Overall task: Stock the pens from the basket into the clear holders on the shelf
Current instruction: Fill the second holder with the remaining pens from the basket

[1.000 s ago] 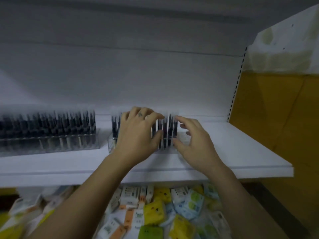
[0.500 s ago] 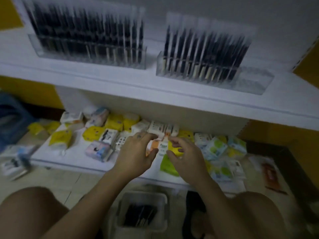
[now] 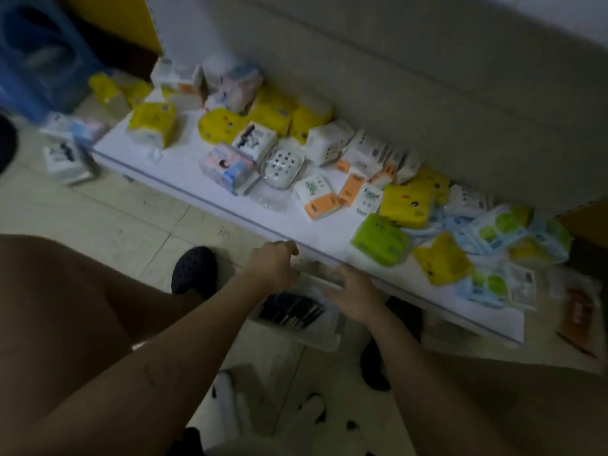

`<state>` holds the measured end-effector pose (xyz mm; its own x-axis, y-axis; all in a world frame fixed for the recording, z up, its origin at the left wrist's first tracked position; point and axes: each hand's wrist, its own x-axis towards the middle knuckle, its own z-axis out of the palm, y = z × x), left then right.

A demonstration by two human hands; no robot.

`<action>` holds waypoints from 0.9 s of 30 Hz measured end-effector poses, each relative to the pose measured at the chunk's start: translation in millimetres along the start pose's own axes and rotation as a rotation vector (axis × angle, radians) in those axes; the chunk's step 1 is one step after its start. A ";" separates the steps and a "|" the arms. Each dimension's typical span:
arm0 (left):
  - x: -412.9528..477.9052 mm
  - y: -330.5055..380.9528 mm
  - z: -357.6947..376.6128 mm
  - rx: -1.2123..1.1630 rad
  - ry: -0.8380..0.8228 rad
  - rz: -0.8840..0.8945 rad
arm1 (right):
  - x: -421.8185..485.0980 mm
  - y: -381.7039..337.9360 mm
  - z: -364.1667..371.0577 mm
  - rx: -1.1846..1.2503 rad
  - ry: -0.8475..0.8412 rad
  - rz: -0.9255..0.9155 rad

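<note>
A white basket [image 3: 324,339] stands on the floor between my feet, with several dark pens [image 3: 289,312] lying in it. My left hand [image 3: 273,266] hovers above the basket's far left side, fingers loosely curled and holding nothing. My right hand [image 3: 355,292] is spread over the basket's right part, fingers relaxed, also empty. The clear holders and the upper shelf are out of view.
The low white shelf [image 3: 184,166] just beyond the basket carries several tissue packs, yellow [image 3: 406,202], green [image 3: 380,240] and white. A blue bin [image 3: 39,57] stands at far left. My black shoe [image 3: 194,269] rests on the tiled floor.
My view dropped from the pen holders on the upper shelf to the floor. Both hands left the holder and came down over the basket of pens.
</note>
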<state>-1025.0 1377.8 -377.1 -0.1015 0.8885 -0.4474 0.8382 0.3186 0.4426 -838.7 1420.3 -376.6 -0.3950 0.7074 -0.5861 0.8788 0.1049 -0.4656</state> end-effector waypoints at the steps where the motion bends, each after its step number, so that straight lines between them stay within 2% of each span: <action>1: 5.6 -6.6 10.0 -0.001 -0.047 -0.026 | 8.1 4.6 9.5 -0.006 -0.046 0.018; 8: 25.8 -48.6 92.0 -0.122 -0.237 -0.179 | 57.4 29.3 71.2 0.041 -0.264 0.105; 10: 28.5 -59.1 110.4 -0.165 -0.295 -0.200 | 70.3 36.5 84.4 0.052 -0.271 0.116; 17: 54.3 -89.5 163.8 -0.067 -0.493 -0.237 | 72.4 54.3 102.9 0.068 -0.321 0.167; 21: 75.2 -87.2 181.1 -0.053 -0.492 -0.210 | 60.0 51.7 98.8 0.163 -0.326 0.224; 27: 77.4 -94.9 198.3 -0.125 -0.580 -0.246 | 50.0 44.5 100.8 0.182 -0.336 0.256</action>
<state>-1006.2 1350.9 -607.8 0.0532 0.4729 -0.8795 0.7549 0.5575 0.3454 -846.3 1389.9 -493.5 -0.2625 0.4254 -0.8661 0.9098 -0.1899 -0.3690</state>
